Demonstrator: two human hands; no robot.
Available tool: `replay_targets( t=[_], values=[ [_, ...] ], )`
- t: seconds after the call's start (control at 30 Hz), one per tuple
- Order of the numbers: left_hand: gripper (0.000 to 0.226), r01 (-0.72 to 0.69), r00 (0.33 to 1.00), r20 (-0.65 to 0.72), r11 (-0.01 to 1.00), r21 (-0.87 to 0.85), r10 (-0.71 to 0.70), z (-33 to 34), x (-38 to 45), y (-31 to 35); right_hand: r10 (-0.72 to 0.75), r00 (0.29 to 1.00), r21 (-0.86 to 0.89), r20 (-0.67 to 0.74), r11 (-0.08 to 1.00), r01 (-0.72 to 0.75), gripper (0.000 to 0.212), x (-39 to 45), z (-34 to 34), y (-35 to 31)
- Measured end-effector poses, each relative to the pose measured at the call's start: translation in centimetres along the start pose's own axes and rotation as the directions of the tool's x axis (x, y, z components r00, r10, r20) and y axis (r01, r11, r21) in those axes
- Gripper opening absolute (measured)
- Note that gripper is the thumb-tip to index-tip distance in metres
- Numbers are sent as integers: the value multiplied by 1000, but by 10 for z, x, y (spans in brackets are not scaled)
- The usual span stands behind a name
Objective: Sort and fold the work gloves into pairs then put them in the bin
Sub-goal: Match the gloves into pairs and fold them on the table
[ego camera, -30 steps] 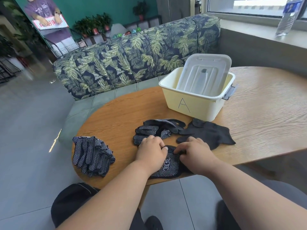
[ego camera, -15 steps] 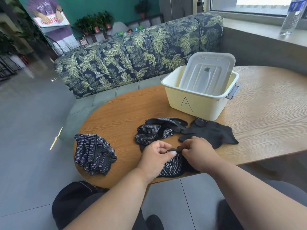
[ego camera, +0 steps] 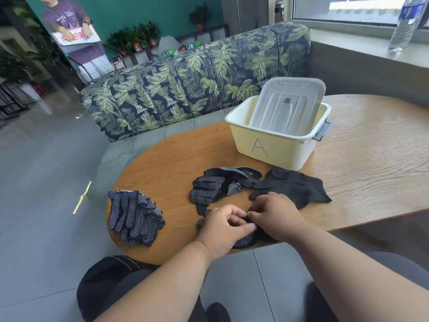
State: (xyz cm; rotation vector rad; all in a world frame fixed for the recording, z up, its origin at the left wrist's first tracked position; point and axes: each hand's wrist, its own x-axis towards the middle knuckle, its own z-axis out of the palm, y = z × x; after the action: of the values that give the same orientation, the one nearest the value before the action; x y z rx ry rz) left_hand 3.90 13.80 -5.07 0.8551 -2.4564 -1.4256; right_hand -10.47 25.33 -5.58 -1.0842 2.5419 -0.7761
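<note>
Inspecting the grip first, we find the left hand (ego camera: 224, 228) and the right hand (ego camera: 276, 216) meeting fingertip to fingertip, both with fingers curled and pinching the dotted glove pair (ego camera: 243, 241) that lies under them at the near edge of the table (ego camera: 371, 159). Most of that pair is hidden beneath the hands. Just beyond the grip lie a loose dotted glove (ego camera: 209, 189) and a plain black glove (ego camera: 299, 189), touching each other. Well to the left of the grip sits a heap of dotted gloves (ego camera: 132, 217). Beyond the loose gloves stands the bin (ego camera: 278, 149), marked A, its lid (ego camera: 287, 105) propped inside it.

We judge the gloves light, limp and slightly grippy. A fold will likely spring open, so we advise holding across the folded bundle, not by one cuff or finger.
</note>
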Motion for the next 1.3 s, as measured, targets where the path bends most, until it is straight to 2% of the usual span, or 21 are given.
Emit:
replay_targets(
  t=[0.1, 0.17, 0.23, 0.3, 0.47, 0.57, 0.67, 0.77, 0.87, 1.1, 1.3],
  values=[
    [17, 12, 1000, -3, 1000, -14, -12, -6, -6, 1, -12, 1000, -13, -16, 1000, 12, 21, -2, -1, 0],
    [14, -23, 994, -108, 992, 124, 36, -11, -11, -4, -42, 998, -11, -43, 999, 42, 21, -3, -2, 0],
    [16, -53, 978, -179, 957, 285, 107, -18, -19, -9, -91, 994, -25, -62, 996, 90, 17, -4, -1, 0],
    [19, -50, 977, -176, 936, 349, 118, -28, -27, -15, -152, 985, -56, -79, 987, 147, 6, -6, 1, -2],
    [27, 48, 990, -137, 887, 459, 18, -47, -42, -19, -220, 975, -172, -14, 961, 215, 19, -10, 2, -11],
    [41, 149, 974, -226, 787, 598, -13, -45, -49, -9, -201, 980, -203, 1, 959, 197, 16, -17, 1, -16],
    [54, 253, 959, -273, 639, 726, -69, -41, -51, -4, -174, 985, -227, 5, 959, 171, 38, -24, 1, -21],
    [60, 254, 957, -290, 574, 779, -29, -38, -55, -5, -143, 989, -323, 25, 936, 143, 62, -30, 3, -28],
    [61, 262, 950, -313, 523, 811, 10, -33, -56, -7, -123, 992, -384, 6, 916, 115, 72, -33, 7, -32],
    [36, 198, 978, -191, 676, 710, -86, -38, -52, -5, -88, 996, -426, 1, 901, 80, 84, -31, 11, -38],
    [39, 86, 996, -80, 791, 606, -47, -41, -53, -11, -84, 996, -407, 5, 910, 78, 80, -32, 10, -38]
  ],
)
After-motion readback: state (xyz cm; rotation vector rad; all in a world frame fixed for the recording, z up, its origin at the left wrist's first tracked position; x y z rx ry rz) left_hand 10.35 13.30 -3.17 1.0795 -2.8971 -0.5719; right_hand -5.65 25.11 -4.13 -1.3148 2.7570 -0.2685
